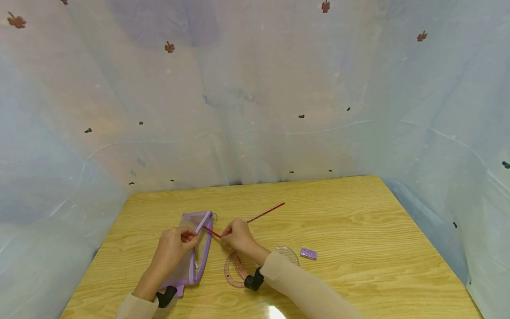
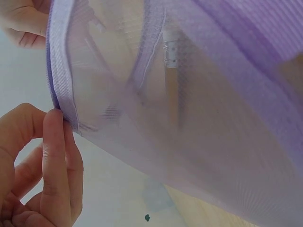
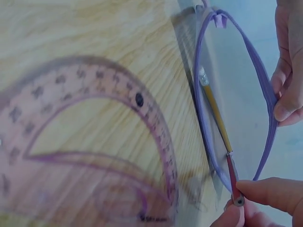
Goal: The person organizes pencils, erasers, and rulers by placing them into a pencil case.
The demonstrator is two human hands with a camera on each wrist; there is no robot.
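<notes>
On the left half of the wood-grained table (image 1: 338,208), a mesh pouch with purple trim (image 1: 185,268) stands with its mouth gaping toward the right. The left hand (image 1: 175,243) reaches up from the lower left, wrist bent toward the pouch, thumb and fingertips pinching one edge of that mouth and drawing it away from the opposite edge. The right forearm, in a beige sleeve (image 1: 303,283), slants in from the lower right, and the right hand (image 1: 239,235) sits just beside the opening, its thumb and fingers pinching a red stick (image 3: 233,175) near its outer end; the other end points into the pouch. A tan pencil with a white eraser (image 3: 215,106) shows within the mouth, nearly in line with the stick; whether they join cannot be told. Another red length (image 1: 267,212) extends past the right hand toward the back; whether the fingers grip it too is hidden. Near the right wrist lie a pink protractor (image 1: 228,271) and a clear protractor (image 1: 292,253), with a small purple block (image 1: 308,254) just beyond.
</notes>
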